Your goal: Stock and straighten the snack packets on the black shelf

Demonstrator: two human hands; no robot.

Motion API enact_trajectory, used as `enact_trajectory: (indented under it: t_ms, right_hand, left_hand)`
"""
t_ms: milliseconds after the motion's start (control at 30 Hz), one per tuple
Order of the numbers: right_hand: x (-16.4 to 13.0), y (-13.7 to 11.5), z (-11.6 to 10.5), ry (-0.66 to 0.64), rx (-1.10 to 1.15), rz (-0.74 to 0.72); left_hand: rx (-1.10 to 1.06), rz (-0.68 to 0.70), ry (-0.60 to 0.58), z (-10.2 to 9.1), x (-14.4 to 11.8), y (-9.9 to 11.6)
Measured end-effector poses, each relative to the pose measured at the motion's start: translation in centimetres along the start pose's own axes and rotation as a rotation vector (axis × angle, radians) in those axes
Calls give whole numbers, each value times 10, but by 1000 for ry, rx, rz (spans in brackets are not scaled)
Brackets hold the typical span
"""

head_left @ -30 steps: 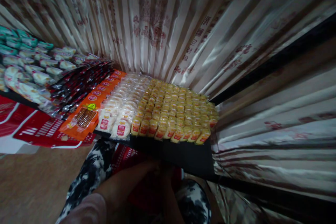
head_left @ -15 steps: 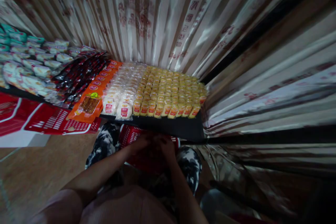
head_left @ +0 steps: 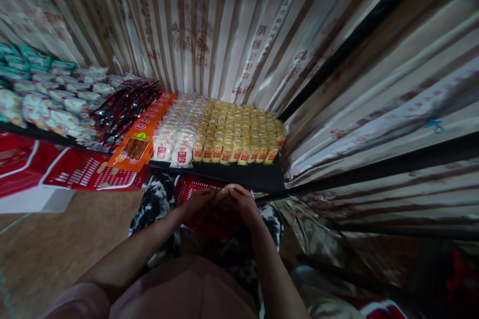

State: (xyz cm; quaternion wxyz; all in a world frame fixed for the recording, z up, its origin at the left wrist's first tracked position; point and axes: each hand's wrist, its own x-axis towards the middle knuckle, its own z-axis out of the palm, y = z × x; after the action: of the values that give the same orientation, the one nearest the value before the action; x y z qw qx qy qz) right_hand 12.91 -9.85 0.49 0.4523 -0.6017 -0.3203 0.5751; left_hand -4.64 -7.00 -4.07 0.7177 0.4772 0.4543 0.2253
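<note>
2 hands, 1 red basket, 1 black shelf, yellow packs in 7 front columns.

small yellowish snack packet held over the red basket, partly hidden.

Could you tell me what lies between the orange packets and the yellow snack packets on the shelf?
Rows of white packets lie between the orange packets and the yellow packets, as the head view shows.
</note>
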Motion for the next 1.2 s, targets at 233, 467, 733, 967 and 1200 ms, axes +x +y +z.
enact_trajectory:
  t_ms: [233, 467, 733, 967, 1200]
  right_hand:
    - [-9, -33, -16, -199, 146, -24]
    - [-7, -51, -30, -235, 242, -71]
    - [0, -52, -31, -140, 391, -85]
    - [-5, -44, -35, -114, 323, -93]
    - [0, -32, -37, -36, 332, -121]
  left_hand:
    - [-144, 63, -87, 12, -15, 25]
    - [-171, 163, -103, 30, -23, 51]
    - [-36, 246, 70, 48, -14, 62]
    - [329, 475, 299, 47, -9, 78]
    - [451, 448, 312, 49, 4, 97]
